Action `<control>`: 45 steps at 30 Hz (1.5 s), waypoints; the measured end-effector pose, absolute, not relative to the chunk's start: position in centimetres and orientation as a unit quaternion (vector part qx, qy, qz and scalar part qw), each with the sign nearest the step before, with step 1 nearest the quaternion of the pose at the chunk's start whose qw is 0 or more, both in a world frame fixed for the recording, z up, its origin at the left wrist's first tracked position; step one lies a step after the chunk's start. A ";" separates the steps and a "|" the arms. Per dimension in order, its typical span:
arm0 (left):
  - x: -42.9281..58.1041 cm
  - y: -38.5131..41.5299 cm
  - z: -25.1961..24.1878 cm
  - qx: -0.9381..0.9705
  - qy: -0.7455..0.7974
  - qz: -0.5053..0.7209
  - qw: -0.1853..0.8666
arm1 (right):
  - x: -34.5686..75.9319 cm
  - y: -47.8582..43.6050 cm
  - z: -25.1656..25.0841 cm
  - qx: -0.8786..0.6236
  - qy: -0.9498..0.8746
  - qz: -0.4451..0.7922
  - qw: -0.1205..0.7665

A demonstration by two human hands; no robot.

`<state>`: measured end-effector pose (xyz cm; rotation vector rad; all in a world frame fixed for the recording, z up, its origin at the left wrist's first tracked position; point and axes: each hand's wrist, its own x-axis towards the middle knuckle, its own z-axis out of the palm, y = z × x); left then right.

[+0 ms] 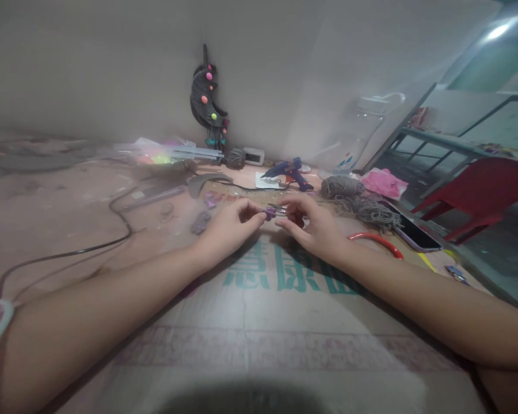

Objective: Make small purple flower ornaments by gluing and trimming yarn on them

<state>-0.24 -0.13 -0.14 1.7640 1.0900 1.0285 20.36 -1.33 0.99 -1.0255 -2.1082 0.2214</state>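
Room: between forearms | right obstacles: yarn, phone (cable blocks left)

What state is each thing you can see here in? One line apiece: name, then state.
Left hand, pinching the purple piece
Right hand, curled, thumb and forefinger tips apart
Metal tool, too small to tell
Glue gun, red light showing
Phone, lying flat, screen dark
Yarn heap, loose, tangled
Moon ornament, upright
Pink plastic, crumpled
Chair, upright
Lamp, lit
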 end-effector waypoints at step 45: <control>-0.2 -0.1 -0.4 0.704 0.420 0.413 0.397 | 20.3 -0.9 0.6 -0.382 -0.833 0.010 0.400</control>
